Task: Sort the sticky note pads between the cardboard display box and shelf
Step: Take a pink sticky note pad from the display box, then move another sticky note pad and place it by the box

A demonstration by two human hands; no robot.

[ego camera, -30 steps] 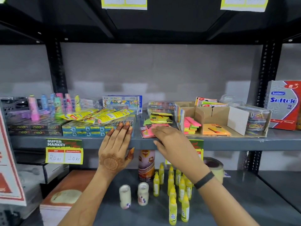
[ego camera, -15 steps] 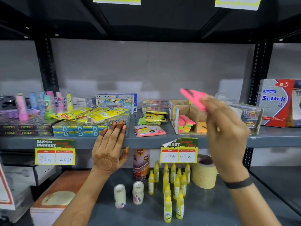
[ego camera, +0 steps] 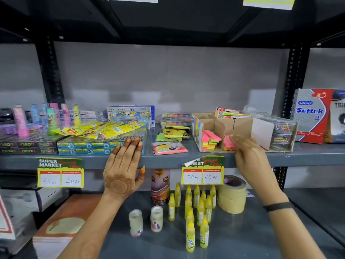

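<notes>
An open cardboard display box (ego camera: 219, 124) stands on the grey shelf (ego camera: 168, 159), right of centre. Its left compartment holds pink, green and yellow sticky notes (ego camera: 211, 140). My right hand (ego camera: 248, 152) reaches into the middle compartment, fingers on a pink sticky note pad (ego camera: 228, 142) that lies over orange pads there. Another pink pad in a wrapper (ego camera: 169, 147) lies on the shelf left of the box, with yellow-green pads (ego camera: 173, 133) behind it. My left hand (ego camera: 125, 161) rests flat on the shelf edge, fingers apart, holding nothing.
Blue pencil boxes (ego camera: 89, 146) and yellow packets (ego camera: 100, 128) lie left of my left hand. Clear tubs of clips (ego camera: 281, 135) and a Softek box (ego camera: 313, 114) stand right of the display box. Glue bottles (ego camera: 196, 206) and a tape roll (ego camera: 232, 193) fill the lower shelf.
My right hand picked a pink pad off the shelf, lifted it over the box, and has now lowered it into the middle compartment. The left hand stayed put.
</notes>
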